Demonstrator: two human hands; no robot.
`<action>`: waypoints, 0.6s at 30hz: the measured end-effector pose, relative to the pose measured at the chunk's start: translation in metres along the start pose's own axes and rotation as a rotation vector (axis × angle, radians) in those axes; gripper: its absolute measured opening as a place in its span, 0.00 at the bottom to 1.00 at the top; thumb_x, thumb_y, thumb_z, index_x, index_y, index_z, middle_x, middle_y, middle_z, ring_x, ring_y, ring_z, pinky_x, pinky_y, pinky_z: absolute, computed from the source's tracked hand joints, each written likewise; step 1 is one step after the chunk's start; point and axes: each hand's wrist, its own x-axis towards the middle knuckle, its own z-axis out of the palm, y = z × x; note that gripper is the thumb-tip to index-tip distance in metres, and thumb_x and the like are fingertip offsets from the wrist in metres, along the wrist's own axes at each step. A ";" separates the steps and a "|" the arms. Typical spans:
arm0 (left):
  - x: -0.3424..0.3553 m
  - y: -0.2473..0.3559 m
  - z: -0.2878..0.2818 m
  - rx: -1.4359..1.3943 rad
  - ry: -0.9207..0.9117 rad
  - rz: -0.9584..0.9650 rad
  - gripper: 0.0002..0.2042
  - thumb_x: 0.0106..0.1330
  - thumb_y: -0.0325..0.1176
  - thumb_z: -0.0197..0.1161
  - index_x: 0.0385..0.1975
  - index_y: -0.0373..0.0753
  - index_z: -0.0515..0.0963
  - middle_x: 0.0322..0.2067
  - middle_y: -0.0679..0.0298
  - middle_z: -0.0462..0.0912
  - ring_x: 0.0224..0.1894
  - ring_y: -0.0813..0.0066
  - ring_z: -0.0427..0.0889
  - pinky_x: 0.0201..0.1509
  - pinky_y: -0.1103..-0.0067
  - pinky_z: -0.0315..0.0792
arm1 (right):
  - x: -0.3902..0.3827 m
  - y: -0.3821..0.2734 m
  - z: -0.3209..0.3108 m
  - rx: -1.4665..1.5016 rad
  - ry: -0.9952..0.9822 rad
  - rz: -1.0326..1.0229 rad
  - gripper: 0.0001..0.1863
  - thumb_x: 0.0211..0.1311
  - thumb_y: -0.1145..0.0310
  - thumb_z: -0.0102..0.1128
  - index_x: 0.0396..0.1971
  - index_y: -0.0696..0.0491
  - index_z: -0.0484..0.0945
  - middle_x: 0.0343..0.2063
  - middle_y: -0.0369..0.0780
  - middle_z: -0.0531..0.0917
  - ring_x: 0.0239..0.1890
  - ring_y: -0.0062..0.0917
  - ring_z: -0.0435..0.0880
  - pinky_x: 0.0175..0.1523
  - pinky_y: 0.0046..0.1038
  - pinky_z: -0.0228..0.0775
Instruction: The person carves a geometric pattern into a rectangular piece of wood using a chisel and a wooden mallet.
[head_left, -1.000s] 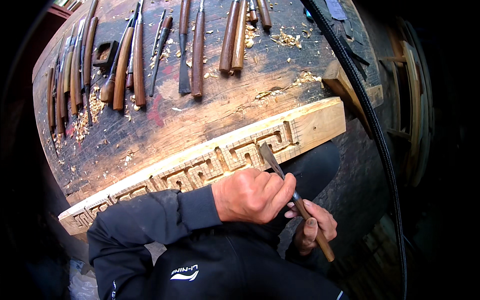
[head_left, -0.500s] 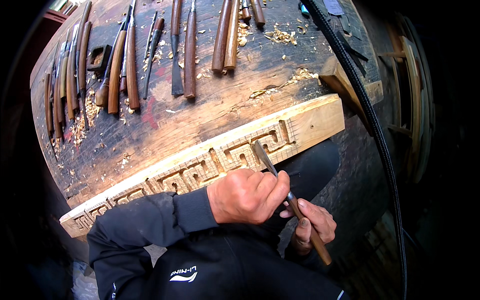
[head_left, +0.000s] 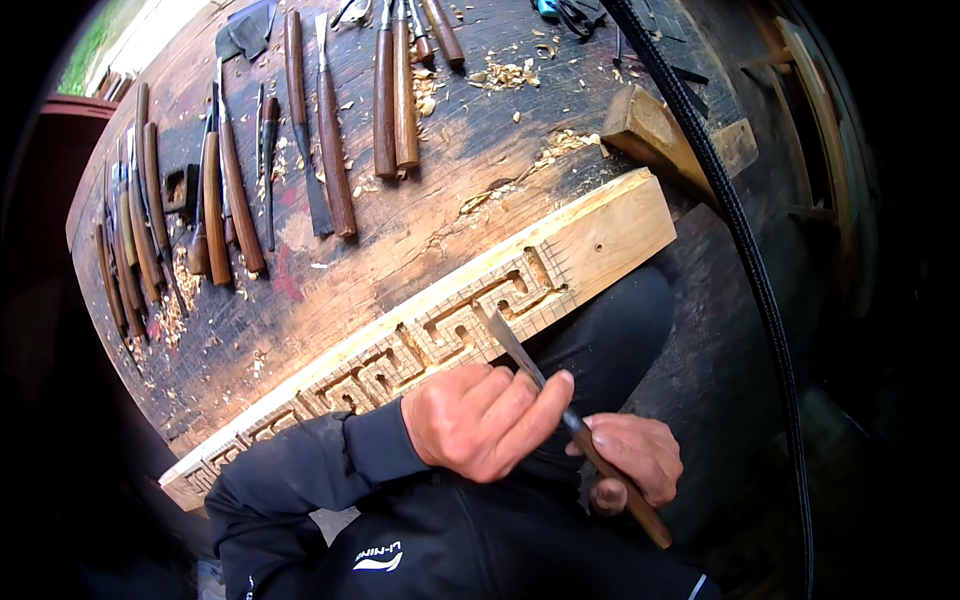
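A long pale wooden board [head_left: 620, 222] lies aslant near the table's front edge. Grooves in a squared key pattern and pencilled grid lines run along its near face. My left hand [head_left: 485, 418] is closed round the metal shank of a carving chisel [head_left: 515, 347], its sleeved forearm passing over the board's left part. Farther down the same tool, my right hand [head_left: 640, 458] grips the brown wooden handle [head_left: 648, 518]. The chisel's blade tip is at the carved face, beside a groove in the right half; whether it touches the wood I cannot tell.
Several wooden-handled chisels [head_left: 335, 165] lie in rows across the dark worn table [head_left: 330, 275]. Wood shavings [head_left: 505, 75] are scattered among them. A wooden block [head_left: 650, 130] stands beyond the board's right end. A black braided cable [head_left: 745, 240] crosses the view at the right.
The view has swung, so the table and board appear tilted more. The chisel tip has shifted slightly toward the board's near edge; both hands keep their grip.
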 end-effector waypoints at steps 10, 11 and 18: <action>0.001 0.007 -0.001 0.305 -0.222 0.279 0.19 0.59 0.30 0.70 0.51 0.30 0.89 0.24 0.69 0.77 0.22 0.81 0.75 0.27 0.83 0.61 | -0.052 -0.015 -0.003 -0.157 0.056 0.016 0.21 0.76 0.60 0.74 0.52 0.65 0.85 0.29 0.51 0.91 0.30 0.39 0.96 0.39 0.39 0.97; 0.001 0.008 -0.004 0.304 -0.208 0.305 0.19 0.60 0.30 0.69 0.51 0.30 0.89 0.24 0.69 0.76 0.22 0.81 0.76 0.27 0.83 0.61 | -0.054 -0.020 -0.006 -0.083 0.075 0.041 0.19 0.79 0.62 0.70 0.53 0.65 0.85 0.32 0.52 0.91 0.31 0.39 0.96 0.38 0.38 0.96; -0.006 0.008 -0.010 0.250 -0.212 0.248 0.19 0.59 0.27 0.72 0.52 0.30 0.89 0.22 0.71 0.72 0.21 0.81 0.72 0.26 0.81 0.58 | -0.046 -0.019 -0.006 0.223 -0.025 0.154 0.19 0.82 0.62 0.67 0.54 0.66 0.85 0.31 0.51 0.92 0.31 0.37 0.98 0.35 0.33 0.95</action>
